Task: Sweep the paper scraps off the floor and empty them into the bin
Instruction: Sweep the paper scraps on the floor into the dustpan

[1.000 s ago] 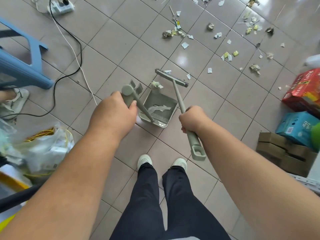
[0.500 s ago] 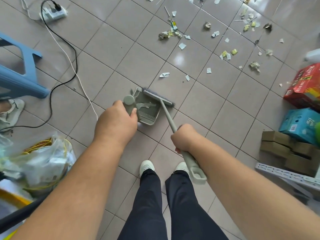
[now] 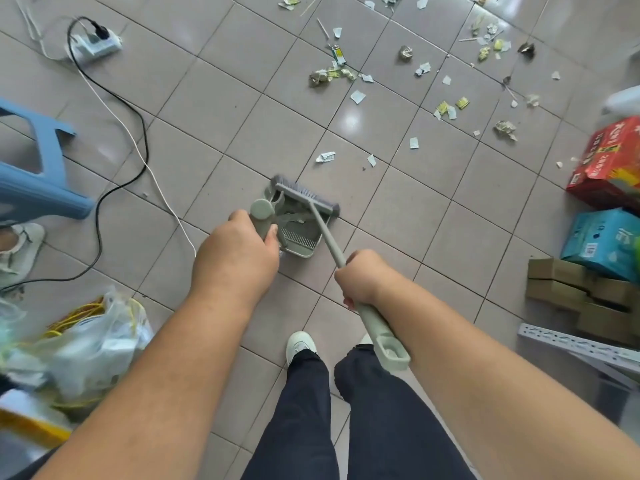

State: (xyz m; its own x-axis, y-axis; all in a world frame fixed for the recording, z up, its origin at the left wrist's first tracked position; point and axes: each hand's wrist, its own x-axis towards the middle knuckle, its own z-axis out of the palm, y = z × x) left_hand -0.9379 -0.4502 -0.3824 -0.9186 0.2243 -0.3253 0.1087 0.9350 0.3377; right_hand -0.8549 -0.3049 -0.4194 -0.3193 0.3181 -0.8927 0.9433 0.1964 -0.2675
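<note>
My left hand grips the upright handle of a grey-green dustpan that sits on the tiled floor in front of my feet. My right hand grips the handle of a matching broom, whose brush head lies across the dustpan's open mouth. A few scraps lie inside the pan. Two white scraps lie just beyond the brush. Several more paper scraps are scattered over the far tiles towards the upper right. No bin shows plainly.
A blue plastic stool stands at the left, with a power strip and trailing cables beside it. A plastic bag with yellow cord sits at lower left. Red, blue and brown boxes line the right.
The dustpan and broom have come back towards my feet, and the brush head has been pulled in against the pan's mouth. A white scrap was left behind on the tiles.
</note>
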